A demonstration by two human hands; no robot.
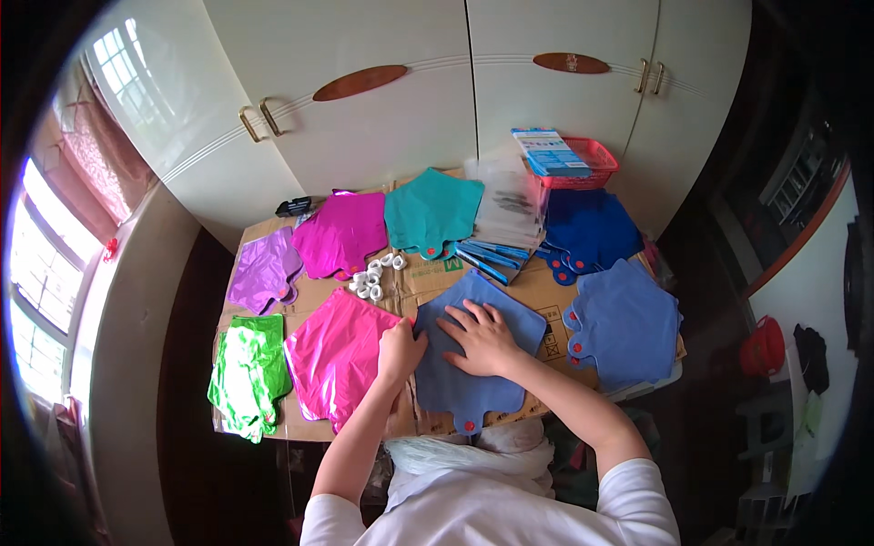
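Note:
A blue hexagonal fabric piece with a red snap on its front tab lies flat before me. My right hand rests on it, palm down with the fingers spread. At its left edge my left hand is closed, with fingers curled at the fabric's border; the fingertips are partly hidden. Just left of that hand lies a shiny pink piece of similar shape. A stack of matching blue pieces with red snaps is on the right.
Around them on the cardboard-covered table are green, lilac, magenta, teal and dark blue pieces. Several white rings, blue printed packets, clear bags and a red basket stand behind.

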